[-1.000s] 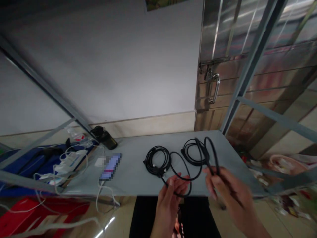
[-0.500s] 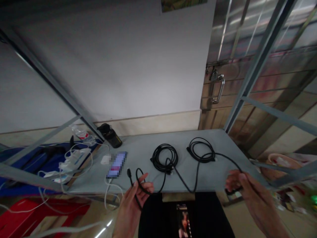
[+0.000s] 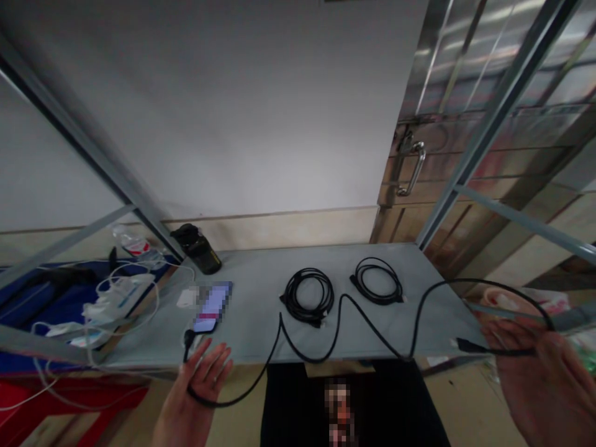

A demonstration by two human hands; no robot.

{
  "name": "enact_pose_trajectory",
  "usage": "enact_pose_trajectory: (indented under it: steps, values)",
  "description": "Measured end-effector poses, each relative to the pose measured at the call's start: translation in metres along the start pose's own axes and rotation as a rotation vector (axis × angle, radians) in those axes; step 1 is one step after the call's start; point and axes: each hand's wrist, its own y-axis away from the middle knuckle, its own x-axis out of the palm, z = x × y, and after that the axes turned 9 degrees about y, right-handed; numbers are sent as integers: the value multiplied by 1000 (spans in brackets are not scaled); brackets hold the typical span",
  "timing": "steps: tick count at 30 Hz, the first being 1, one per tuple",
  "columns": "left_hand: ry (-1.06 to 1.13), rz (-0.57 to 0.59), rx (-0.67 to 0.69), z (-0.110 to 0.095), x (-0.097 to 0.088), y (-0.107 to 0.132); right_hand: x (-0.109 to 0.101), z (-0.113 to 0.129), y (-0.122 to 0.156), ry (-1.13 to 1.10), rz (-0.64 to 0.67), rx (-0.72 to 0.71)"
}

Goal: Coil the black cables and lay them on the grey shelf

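A long black cable (image 3: 326, 355) hangs stretched between my two hands in front of the grey table (image 3: 419, 273). My left hand (image 3: 200, 385) is low at the table's front edge, fingers spread, with one end of the cable running across its palm and the plug sticking up beside the thumb. My right hand (image 3: 540, 372) is far out to the right, past the table's corner, fingers closed on the other end, its plug pointing left. Two coiled black cables (image 3: 307, 295) (image 3: 376, 288) lie side by side on the table behind the stretched one.
A phone (image 3: 210, 304) and a white charger (image 3: 187, 298) lie on the table's left part, a black device (image 3: 198, 248) at its back left corner. White cords and a power strip (image 3: 118, 298) sit left of the table. Metal frame bars cross both sides. A metal door (image 3: 465, 155) stands at right.
My hands have moved far apart, left going left and right going right, and the cable that was looped between them is now pulled out into a long sagging line.
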Motion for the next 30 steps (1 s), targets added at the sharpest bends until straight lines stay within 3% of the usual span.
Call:
enact_pose_trajectory:
  steps: [3, 6, 10, 12, 14, 16, 18, 21, 24, 27, 30]
  values:
    - [13, 86, -93, 32, -3, 3, 31, 10, 25, -132, -11, 114]
    - [21, 209, -209, 68, 4, 12, 62, -2, 66, 94, 185, 90]
    - [-12, 349, -276, 104, 28, 37, 106, -31, 131, 344, 779, -173]
    - [-59, 411, -282, 113, 39, 50, 127, -49, 161, 406, 986, -401]
    - [-95, 446, -291, 118, 47, 61, 143, -71, 186, 499, 1104, -580]
    - [-116, 449, -297, 117, 54, 70, 152, -91, 204, 539, 1140, -653]
    - [-142, 438, -296, 114, 62, 78, 154, -106, 216, 544, 1129, -631]
    - [-163, 413, -297, 107, 80, 90, 147, -110, 218, 538, 1040, -603]
    - [-152, 467, -334, 102, 98, 95, 136, -97, 203, 493, 981, -704]
    - [-187, 635, -382, 102, 117, 87, 133, -79, 173, 534, 913, -811]
    - [-291, 764, -213, 105, 141, 58, 145, -70, 134, 642, 799, -861]
